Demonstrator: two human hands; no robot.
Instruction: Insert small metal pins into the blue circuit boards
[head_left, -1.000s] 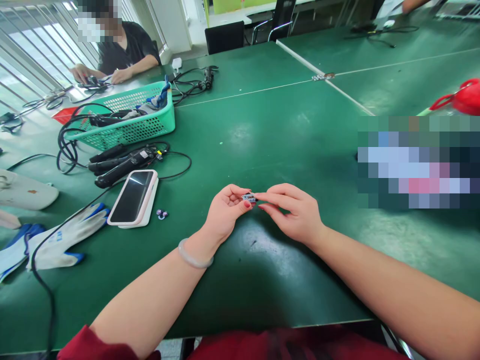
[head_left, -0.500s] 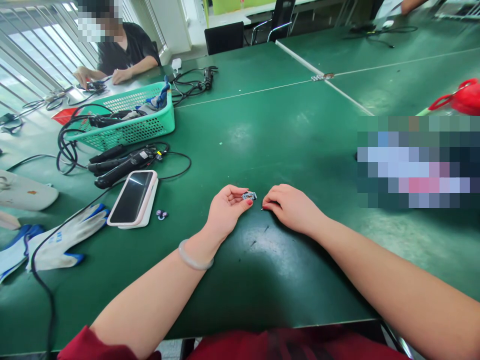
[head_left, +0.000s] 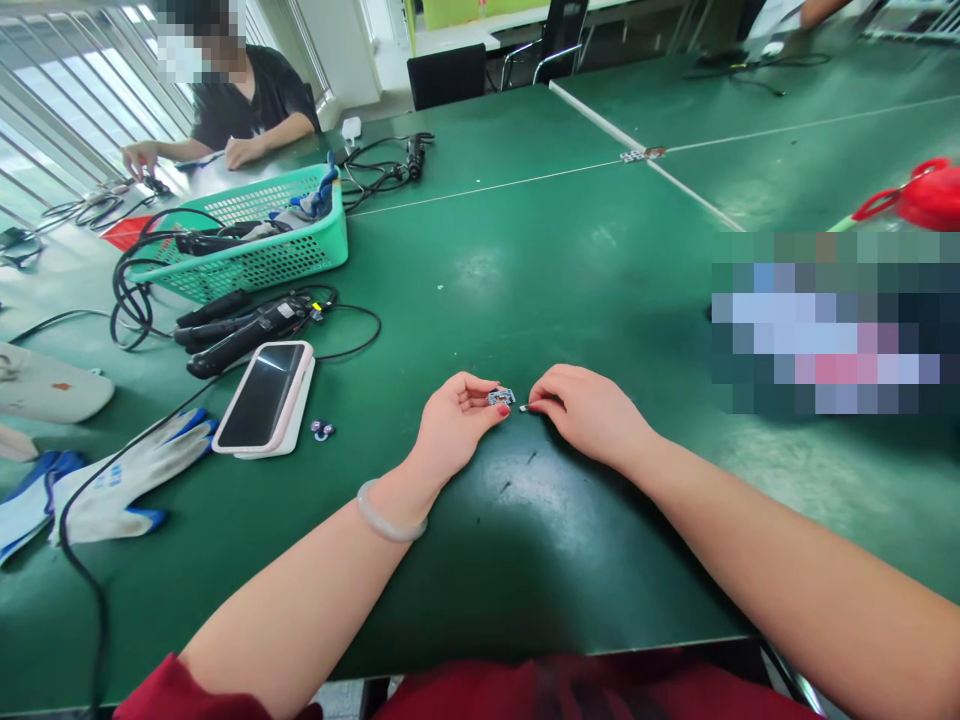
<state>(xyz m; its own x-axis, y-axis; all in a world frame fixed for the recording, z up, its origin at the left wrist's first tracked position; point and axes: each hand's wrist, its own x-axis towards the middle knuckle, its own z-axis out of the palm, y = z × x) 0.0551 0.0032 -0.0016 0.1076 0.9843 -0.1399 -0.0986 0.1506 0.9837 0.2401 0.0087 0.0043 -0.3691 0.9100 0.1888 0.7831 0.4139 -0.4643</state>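
My left hand [head_left: 457, 420], with a pale bangle [head_left: 390, 512] at the wrist, pinches a small light-blue and silver piece [head_left: 501, 397] between thumb and fingers. Just right of it, my right hand [head_left: 581, 405] is closed in a pinch on a tiny pale piece [head_left: 524, 408] at its fingertips. A small gap separates the two pieces. Both hands are low over the green table [head_left: 480, 320]. What the small pieces are is too small to tell.
To the left lie a phone [head_left: 266, 398], small purple beads [head_left: 322, 430], gloves [head_left: 135, 480] and black cabled tools [head_left: 247, 330]. Behind them stands a green basket [head_left: 247, 265]. A person [head_left: 247, 110] sits at the far left. A red item [head_left: 930, 195] is at the right.
The piece in my left hand has turned slightly. More of the tiny pale piece shows at my right fingertips. The seated person's one hand has moved left.
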